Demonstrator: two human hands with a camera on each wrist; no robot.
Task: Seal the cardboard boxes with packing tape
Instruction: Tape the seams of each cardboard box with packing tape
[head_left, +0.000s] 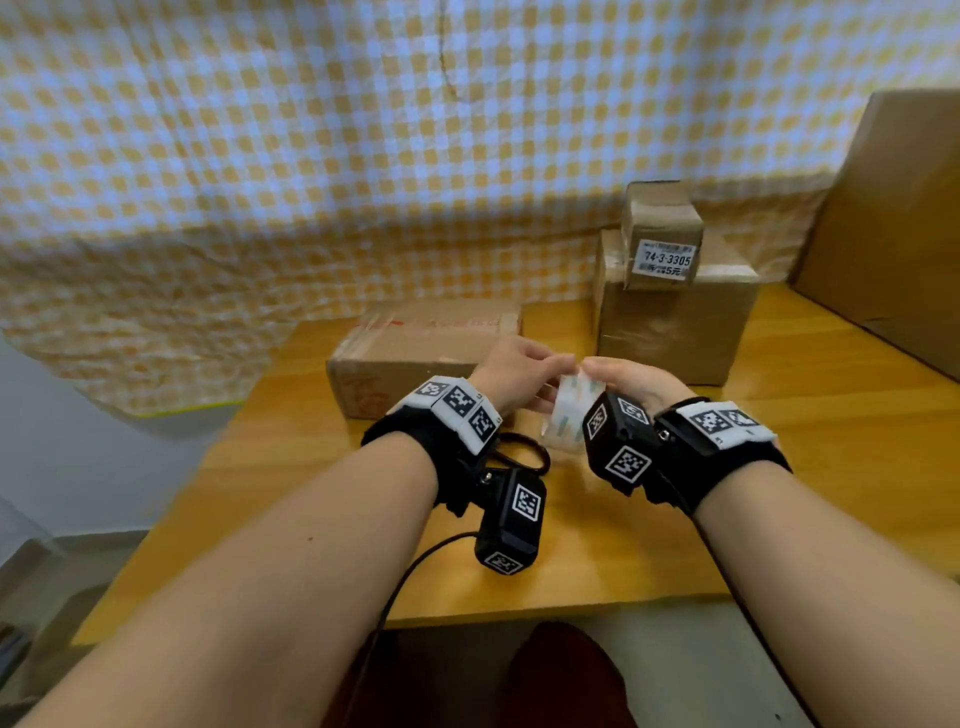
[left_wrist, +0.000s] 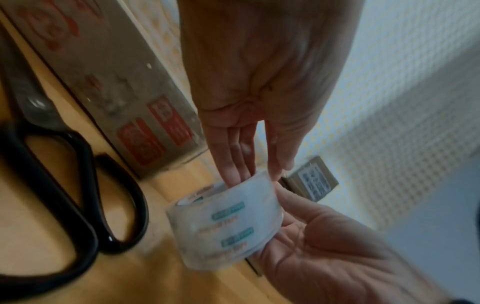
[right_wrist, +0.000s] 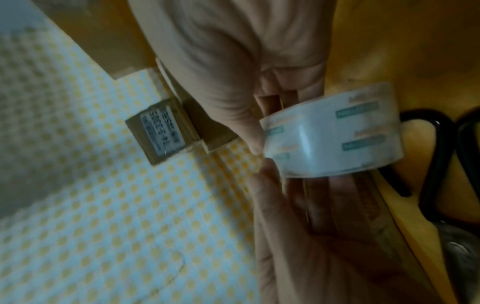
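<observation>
Pinching tape roll (left_wrist: 223, 226); scissors (left_wrist: 39, 107) clearest left-wrist.

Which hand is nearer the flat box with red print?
Left. The left hand is right in front of the flat box, pinching the tape roll; the right hand grips the roll farther right, past the box's end.

Head view looks down; wrist views share tape (left_wrist: 226, 226).
</observation>
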